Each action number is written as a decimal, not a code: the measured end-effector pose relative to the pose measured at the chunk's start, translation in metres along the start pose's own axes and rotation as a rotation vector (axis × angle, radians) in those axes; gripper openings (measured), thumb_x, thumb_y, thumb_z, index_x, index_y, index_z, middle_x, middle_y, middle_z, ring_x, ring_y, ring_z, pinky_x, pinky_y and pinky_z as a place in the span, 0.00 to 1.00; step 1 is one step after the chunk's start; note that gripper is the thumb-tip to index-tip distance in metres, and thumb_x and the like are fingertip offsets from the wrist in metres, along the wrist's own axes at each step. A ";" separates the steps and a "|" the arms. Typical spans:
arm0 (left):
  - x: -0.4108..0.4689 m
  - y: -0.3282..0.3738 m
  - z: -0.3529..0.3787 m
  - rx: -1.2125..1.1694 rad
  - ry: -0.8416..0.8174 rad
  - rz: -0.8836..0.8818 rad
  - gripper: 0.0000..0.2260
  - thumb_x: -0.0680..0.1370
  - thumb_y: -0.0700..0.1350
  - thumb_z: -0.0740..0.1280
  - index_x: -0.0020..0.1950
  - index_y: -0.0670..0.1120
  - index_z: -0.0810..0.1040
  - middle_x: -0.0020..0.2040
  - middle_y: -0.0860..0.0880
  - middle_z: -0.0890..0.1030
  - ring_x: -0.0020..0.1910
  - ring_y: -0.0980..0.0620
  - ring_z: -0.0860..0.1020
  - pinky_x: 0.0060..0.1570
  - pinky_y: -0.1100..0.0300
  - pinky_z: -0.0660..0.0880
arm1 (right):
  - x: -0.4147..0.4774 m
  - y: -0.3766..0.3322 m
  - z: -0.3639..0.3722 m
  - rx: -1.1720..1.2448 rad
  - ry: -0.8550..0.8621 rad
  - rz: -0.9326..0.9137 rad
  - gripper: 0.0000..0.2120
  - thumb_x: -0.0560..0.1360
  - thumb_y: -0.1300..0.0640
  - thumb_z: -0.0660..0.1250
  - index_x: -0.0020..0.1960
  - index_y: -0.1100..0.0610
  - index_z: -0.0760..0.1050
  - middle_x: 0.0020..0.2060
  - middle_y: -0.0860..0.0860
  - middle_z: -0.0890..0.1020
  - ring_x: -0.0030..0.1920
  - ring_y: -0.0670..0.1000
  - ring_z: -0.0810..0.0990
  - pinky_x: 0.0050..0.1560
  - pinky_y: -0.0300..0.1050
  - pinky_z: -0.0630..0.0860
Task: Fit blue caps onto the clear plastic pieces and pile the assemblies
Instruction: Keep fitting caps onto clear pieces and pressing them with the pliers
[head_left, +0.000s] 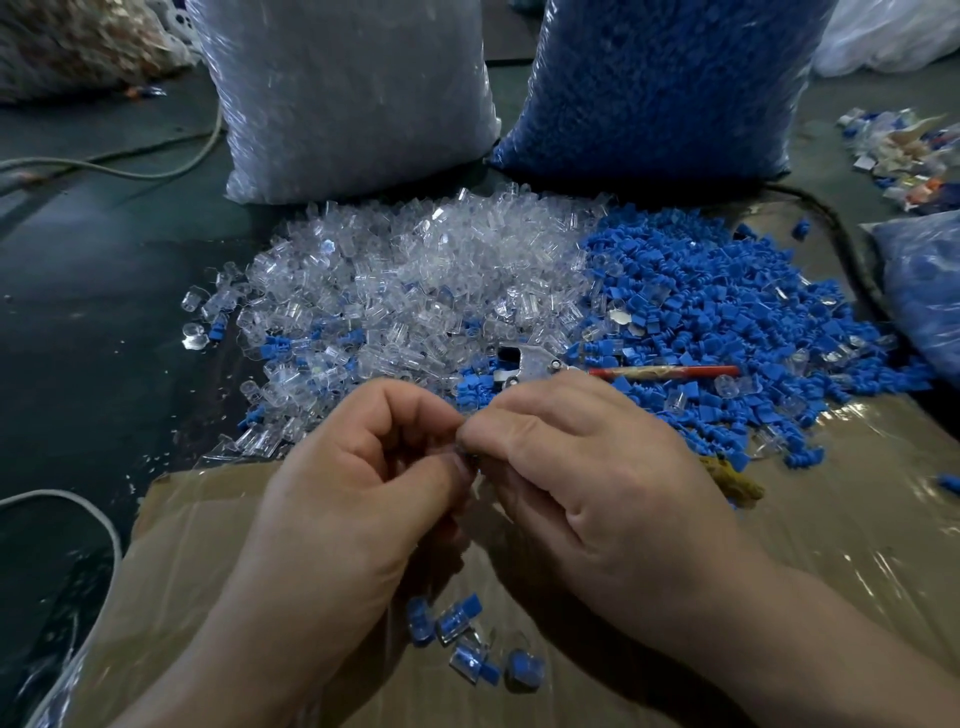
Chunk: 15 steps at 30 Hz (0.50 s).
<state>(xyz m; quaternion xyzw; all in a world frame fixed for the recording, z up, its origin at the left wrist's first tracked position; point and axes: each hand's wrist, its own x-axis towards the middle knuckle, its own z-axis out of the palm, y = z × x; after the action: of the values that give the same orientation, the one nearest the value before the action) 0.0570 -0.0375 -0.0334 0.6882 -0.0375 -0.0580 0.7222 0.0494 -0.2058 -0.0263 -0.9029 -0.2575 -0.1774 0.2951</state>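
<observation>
Over bare cardboard (208, 545) near its far edge, our left hand (353, 467) and right hand (587, 467) pinch one small piece (470, 457); assemblies (467, 644) beneath.

a dark floor (104, 312) carries everything, with a taped cardboard sheet (857, 519) spread on it under your left hand (358, 499) and right hand (597, 467). beyond your left hand lies a heap of clear plastic pieces (415, 270), and beyond your right hand a heap of blue caps (727, 312). a red-handled tool (665, 371) lies just past your right knuckles. a few assemblies (457, 639) lie on the cardboard between your wrists.
</observation>
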 end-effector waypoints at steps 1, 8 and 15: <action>0.001 0.000 -0.001 0.010 0.025 0.008 0.10 0.69 0.34 0.75 0.40 0.49 0.81 0.30 0.43 0.79 0.25 0.48 0.76 0.24 0.59 0.75 | 0.001 0.002 -0.003 -0.077 -0.021 0.030 0.16 0.76 0.52 0.62 0.63 0.51 0.75 0.56 0.51 0.79 0.56 0.53 0.76 0.53 0.53 0.77; 0.002 0.004 -0.006 0.016 0.049 -0.003 0.16 0.74 0.28 0.67 0.38 0.49 0.80 0.27 0.45 0.78 0.24 0.50 0.75 0.23 0.61 0.74 | 0.004 0.045 -0.045 -0.540 -0.527 0.489 0.37 0.69 0.37 0.55 0.73 0.41 0.44 0.73 0.46 0.59 0.71 0.51 0.56 0.72 0.52 0.59; 0.003 0.003 -0.007 -0.036 0.079 -0.054 0.15 0.74 0.30 0.69 0.38 0.51 0.81 0.27 0.43 0.77 0.23 0.50 0.74 0.21 0.65 0.71 | 0.008 0.055 -0.048 -0.557 -0.522 0.447 0.39 0.65 0.26 0.46 0.73 0.39 0.53 0.68 0.42 0.66 0.67 0.51 0.61 0.67 0.52 0.65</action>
<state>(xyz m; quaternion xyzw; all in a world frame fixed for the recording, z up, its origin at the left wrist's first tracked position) 0.0613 -0.0306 -0.0313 0.6776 0.0104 -0.0510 0.7336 0.0789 -0.2708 -0.0107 -0.9960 -0.0639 0.0620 -0.0032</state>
